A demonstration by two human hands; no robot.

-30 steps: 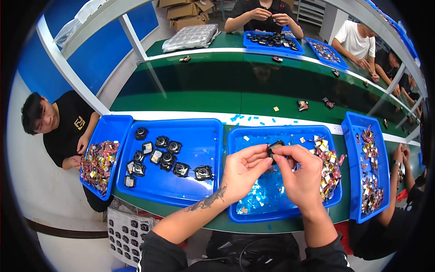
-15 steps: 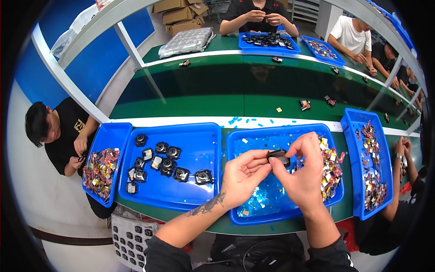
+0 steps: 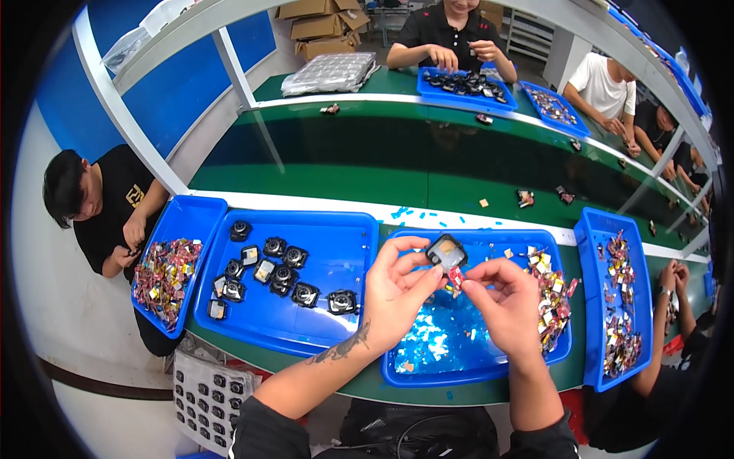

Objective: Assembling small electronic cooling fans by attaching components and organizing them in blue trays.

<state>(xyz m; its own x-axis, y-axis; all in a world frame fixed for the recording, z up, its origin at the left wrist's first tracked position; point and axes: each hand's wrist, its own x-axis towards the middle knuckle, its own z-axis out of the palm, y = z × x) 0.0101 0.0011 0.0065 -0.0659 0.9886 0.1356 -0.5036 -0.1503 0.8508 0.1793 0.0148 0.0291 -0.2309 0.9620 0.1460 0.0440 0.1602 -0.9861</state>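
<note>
My left hand (image 3: 395, 297) pinches a small square black casing (image 3: 446, 251), its face with a grey-and-tan panel turned up toward me. The fingers of my right hand (image 3: 501, 306) close on a small red-and-white part (image 3: 456, 275) at the casing's lower edge. Whether that part is attached to the casing, I cannot tell. Both hands are above a blue tray (image 3: 489, 375) strewn with shiny blue film bits, with a heap of small circuit parts (image 3: 549, 298) on its right side. To the left, a second blue tray (image 3: 267, 336) contains several black casings (image 3: 284, 277).
Blue trays of small parts stand at far left (image 3: 177, 197) and right (image 3: 585, 298). Beyond a white ledge (image 3: 306, 203) runs a green belt (image 3: 367, 172) with scattered parts. Co-workers sit left, right and across. A metal frame (image 3: 122, 122) rises at left.
The casing in my left hand has turned from edge-on to panel side up. My right hand has moved lower, and the red-and-white part now shows at its fingertips. The view has shifted slightly.
</note>
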